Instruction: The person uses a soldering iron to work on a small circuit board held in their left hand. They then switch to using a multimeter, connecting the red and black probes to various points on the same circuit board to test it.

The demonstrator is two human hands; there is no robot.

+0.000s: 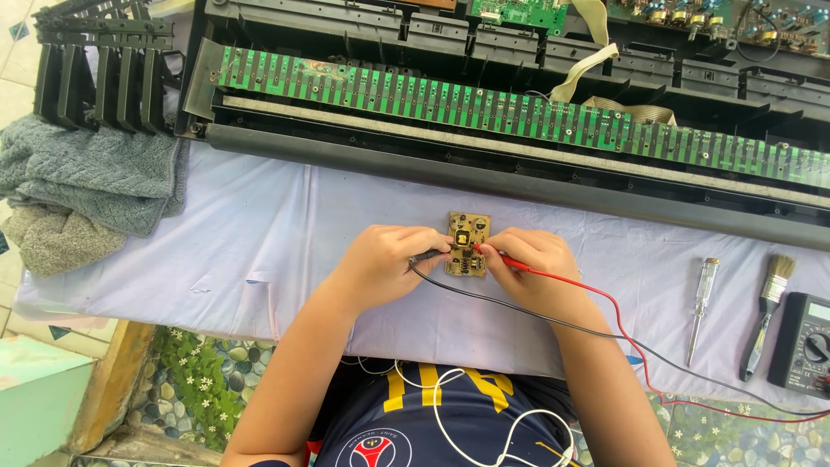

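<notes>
Small tan circuit board (468, 243) lies on the bench (259, 225) between both hands. Left hand (385, 259) pinches the black probe (425, 256); right hand (536, 259) pinches the red probe (501, 259). Tips apparently touch the board. Advice: brace wrists, keep tips steady and apart. Multimeter (804, 342) sits far right.

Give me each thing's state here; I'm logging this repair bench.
Small circuit board: flat on the cloth, both probes on it.
Black probe: pinched in left hand.
Red probe: pinched in right hand.
Multimeter: leads plugged in.
Keyboard: opened, green contact board bare.
Screwdriver: lying unused.
Brush: lying unused.
</notes>
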